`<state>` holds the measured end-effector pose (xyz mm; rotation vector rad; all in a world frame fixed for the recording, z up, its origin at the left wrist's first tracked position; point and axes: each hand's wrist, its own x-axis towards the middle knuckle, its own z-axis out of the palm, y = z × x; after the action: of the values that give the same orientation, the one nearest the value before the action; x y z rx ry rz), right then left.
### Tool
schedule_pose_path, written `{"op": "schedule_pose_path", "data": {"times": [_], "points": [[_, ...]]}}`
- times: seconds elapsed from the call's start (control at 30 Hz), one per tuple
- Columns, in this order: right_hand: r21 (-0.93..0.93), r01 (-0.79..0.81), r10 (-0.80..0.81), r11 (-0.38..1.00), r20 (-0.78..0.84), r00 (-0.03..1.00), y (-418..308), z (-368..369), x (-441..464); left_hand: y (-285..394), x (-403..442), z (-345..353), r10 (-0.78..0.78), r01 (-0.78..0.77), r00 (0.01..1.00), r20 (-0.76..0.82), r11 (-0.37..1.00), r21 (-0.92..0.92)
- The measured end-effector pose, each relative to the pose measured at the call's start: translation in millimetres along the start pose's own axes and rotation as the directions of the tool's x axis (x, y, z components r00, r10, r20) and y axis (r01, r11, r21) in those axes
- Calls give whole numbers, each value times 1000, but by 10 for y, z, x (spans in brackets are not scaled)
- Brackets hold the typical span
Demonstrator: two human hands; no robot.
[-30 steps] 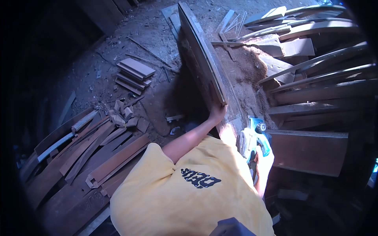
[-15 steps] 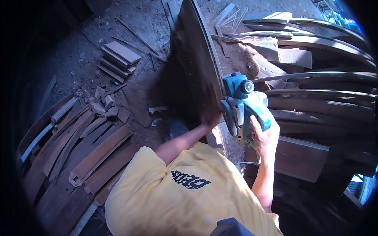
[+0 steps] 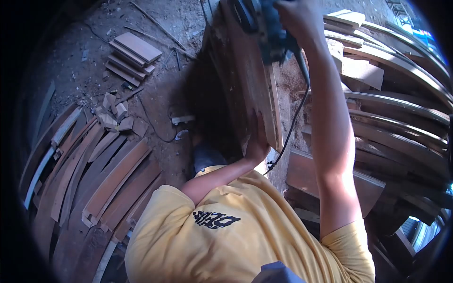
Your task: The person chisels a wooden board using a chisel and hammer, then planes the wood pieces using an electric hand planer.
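Observation:
A teal electric planer [image 3: 271,35] sits on the edge of a long wooden plank [image 3: 269,104], near the top of the view. My right hand [image 3: 297,21] is closed around its handle, the arm stretched far forward. The plank stands on edge, its near end close to my body. Against its left face, near that end, my left hand [image 3: 257,139] rests with fingers stretched out along the wood. The top of the planer is partly cut off by the frame's edge.
The planer's black cord [image 3: 297,118] hangs down beside the plank. Curved wooden pieces [image 3: 401,101] are piled on the right, and more boards [image 3: 113,179] lie on the left. Stacked short boards [image 3: 137,49] and small wood blocks [image 3: 113,113] lie on the dirt floor.
My right hand has pushed the planer forward along the plank, away from my body. The plank's near end and my left hand now show clearly.

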<state>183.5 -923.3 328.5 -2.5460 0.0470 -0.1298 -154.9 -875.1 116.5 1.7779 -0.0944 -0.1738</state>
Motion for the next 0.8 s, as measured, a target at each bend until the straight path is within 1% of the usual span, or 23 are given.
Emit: {"op": "schedule_pose_path", "data": {"times": [0.03,0.1,0.17,0.2,0.23,0.27,0.33,0.37,0.4,0.43,0.5,0.57,0.63,0.67,0.7,0.73,0.77,0.8], "points": [[48,18,-20,999,29,999,38,13,89,-6,11,-4,5,-5,1000,-6,1000,-11],[144,47,-61,988,89,994,54,9,170,-19,-13,-16,-42,40,998,36,998,42],[232,82,-117,969,141,983,121,27,269,33,23,-66,-61,59,997,51,998,34],[64,-95,81,993,197,977,-40,-163,-217,61,33,-74,-82,80,995,62,996,27],[-10,-152,152,988,150,977,-254,-340,-755,50,55,-60,-80,79,995,54,997,14],[47,-185,177,982,136,975,-250,-446,-1228,19,49,-31,-60,55,995,82,997,62],[163,-243,228,956,109,968,-243,-662,-2178,-77,92,92,-92,92,991,93,996,12],[115,-385,364,916,169,916,-268,-771,-2514,-120,112,150,-109,110,989,99,994,-12],[137,-435,418,890,137,898,-319,-757,-2617,-126,157,156,-130,129,987,95,992,8],[127,-459,443,879,140,886,-336,-743,-2547,-75,53,142,-160,158,980,120,987,26],[149,-310,289,939,148,946,-299,-622,-2022,9,-51,96,-196,187,966,167,980,68],[114,-242,226,964,132,965,-302,-443,-1293,95,19,27,-204,189,961,188,978,94],[66,-203,195,977,116,974,-254,-220,-388,212,92,-26,-17,10,999,37,983,181],[69,-119,107,990,161,981,-231,-157,10,164,77,61,-48,41,998,26,976,214],[163,-349,328,923,141,934,-381,-125,402,213,99,14,-45,39,999,23,976,216],[326,-253,194,911,204,960,-168,-76,687,261,107,-45,-122,112,990,70,984,142],[290,-262,203,921,216,955,-152,-85,772,285,121,-84,-193,185,974,120,980,73],[316,-265,202,911,220,954,-151,-77,716,231,108,-64,-197,188,974,116,979,83]]}}
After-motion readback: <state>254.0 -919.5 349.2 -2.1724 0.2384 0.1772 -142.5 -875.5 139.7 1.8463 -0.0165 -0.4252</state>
